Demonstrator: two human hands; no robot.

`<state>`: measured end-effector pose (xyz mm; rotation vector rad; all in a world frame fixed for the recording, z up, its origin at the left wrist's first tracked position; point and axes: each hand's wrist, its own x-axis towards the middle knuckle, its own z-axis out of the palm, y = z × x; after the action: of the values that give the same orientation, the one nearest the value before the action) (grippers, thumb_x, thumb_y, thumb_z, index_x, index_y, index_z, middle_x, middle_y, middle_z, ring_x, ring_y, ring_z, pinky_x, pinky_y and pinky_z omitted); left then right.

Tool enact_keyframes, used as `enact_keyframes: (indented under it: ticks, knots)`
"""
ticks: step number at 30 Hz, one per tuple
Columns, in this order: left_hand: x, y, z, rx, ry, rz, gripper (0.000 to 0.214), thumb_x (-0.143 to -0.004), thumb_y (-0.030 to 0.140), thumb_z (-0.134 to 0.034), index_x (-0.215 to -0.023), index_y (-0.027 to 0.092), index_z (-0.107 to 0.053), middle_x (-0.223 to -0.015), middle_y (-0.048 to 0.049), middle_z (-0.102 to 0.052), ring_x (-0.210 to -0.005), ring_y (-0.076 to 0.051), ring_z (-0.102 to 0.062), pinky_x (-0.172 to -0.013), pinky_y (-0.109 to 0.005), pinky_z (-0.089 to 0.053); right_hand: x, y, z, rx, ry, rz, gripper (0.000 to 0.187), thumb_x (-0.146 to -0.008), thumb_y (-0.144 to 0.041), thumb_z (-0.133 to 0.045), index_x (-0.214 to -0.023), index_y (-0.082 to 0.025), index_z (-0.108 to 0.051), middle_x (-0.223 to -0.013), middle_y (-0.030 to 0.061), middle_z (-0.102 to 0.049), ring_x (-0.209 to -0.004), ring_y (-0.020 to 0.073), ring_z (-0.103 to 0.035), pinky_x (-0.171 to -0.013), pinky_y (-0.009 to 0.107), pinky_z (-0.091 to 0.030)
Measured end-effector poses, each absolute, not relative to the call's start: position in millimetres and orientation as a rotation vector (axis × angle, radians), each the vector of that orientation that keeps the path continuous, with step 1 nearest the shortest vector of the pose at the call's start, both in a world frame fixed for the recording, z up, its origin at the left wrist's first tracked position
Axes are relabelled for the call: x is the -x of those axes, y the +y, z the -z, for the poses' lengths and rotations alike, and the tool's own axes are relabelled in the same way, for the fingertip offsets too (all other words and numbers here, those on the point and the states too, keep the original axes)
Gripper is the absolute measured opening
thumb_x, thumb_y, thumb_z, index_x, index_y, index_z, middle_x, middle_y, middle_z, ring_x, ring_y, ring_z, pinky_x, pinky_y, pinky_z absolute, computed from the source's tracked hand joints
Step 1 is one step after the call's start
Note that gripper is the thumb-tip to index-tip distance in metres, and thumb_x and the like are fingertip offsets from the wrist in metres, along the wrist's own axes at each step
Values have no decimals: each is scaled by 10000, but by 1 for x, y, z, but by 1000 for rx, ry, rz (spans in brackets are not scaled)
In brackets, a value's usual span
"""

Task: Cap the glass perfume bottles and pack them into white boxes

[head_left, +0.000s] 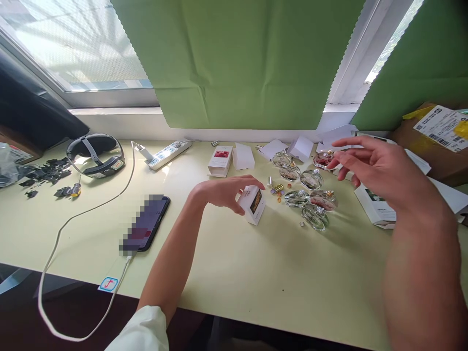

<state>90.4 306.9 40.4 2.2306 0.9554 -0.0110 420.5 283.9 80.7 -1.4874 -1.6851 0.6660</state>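
My left hand point(224, 191) grips a small white box point(253, 204) with a dark and gold face, holding it tilted on the pale yellow table point(237, 273). My right hand point(376, 168) hovers above the table's right side with fingers spread and nothing in them, fingertips near a round glass perfume bottle point(323, 159). Several more round glass bottles point(310, 195) lie in a cluster between the two hands, with small gold caps point(277, 188) beside them.
White boxes point(221, 161) and folded card pieces point(302, 146) lie at the back. A phone point(146, 223) on a white cable, a power strip point(168, 153), a headband device point(95, 155), black small parts point(47, 170) sit left. A long white box point(376, 207) and cardboard carton point(435, 141) are right.
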Motion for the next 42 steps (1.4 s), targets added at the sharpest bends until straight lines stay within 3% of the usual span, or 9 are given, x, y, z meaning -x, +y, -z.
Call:
enact_keyframes:
  ticks: [6, 13, 20, 25, 28, 32, 42]
  knots:
    - [-80, 305, -45, -2264, 1163, -94, 762, -725, 397, -764, -1411, 416, -434, -1419, -2, -512, -1104, -231, -632, -791, -297, -522, -443, 287, -82, 1477, -1556, -607, 275, -860, -420, -677, -1086, -264, -698, -808, 49, -726, -614, 133, -613, -433, 219, -421]
    - [-93, 317, -31, -2209, 1509, -572, 875, -695, 462, -789, -1459, 353, -377, -1351, -68, -514, -997, -226, -639, -799, -345, -542, -495, 304, -64, 1578, -1387, -561, 245, -823, -382, -708, -1037, -264, -699, -881, 68, -728, -623, 139, -628, -451, 231, -413]
    - [-119, 328, -3, -2110, 1837, -813, 781, -733, 499, -755, -1398, 303, -396, -1293, -69, -554, -933, -237, -634, -811, -404, -525, -502, 333, -31, 1726, -1485, -704, 344, -825, -402, -682, -1132, -249, -656, -1040, 84, -714, -879, 192, -667, -642, 290, -511]
    - [-122, 333, 11, -2053, 1932, -734, 744, -815, 567, -651, -1431, 285, -345, -1378, -106, -509, -1104, -300, -594, -854, -447, -522, -475, 350, -3, 1695, -1667, -837, 440, -734, -461, -765, -1122, -284, -658, -1092, 63, -702, -1061, 258, -638, -868, 389, -532]
    - [-122, 333, 12, -2062, 1919, -710, 728, -852, 592, -595, -1455, 296, -315, -1469, -111, -418, -1302, -325, -465, -924, -464, -506, -467, 359, 15, 1659, -1739, -918, 566, -709, -450, -771, -1223, -276, -613, -1198, 91, -668, -1147, 293, -613, -942, 425, -529]
    - [-120, 332, 10, -2101, 1880, -678, 636, -869, 573, -583, -1408, 307, -378, -1449, -118, -409, -1363, -315, -390, -964, -459, -488, -467, 369, 33, 1679, -1762, -980, 714, -690, -442, -788, -1329, -248, -535, -1259, 138, -643, -1207, 324, -595, -953, 452, -535]
    - [-121, 330, 5, -2167, 1876, -739, 635, -855, 525, -630, -1389, 296, -375, -1433, -125, -391, -1386, -337, -294, -1095, -546, -326, -457, 370, 38, 1729, -1784, -1017, 755, -673, -475, -801, -1334, -227, -534, -1424, 170, -547, -1273, 342, -555, -935, 473, -531]
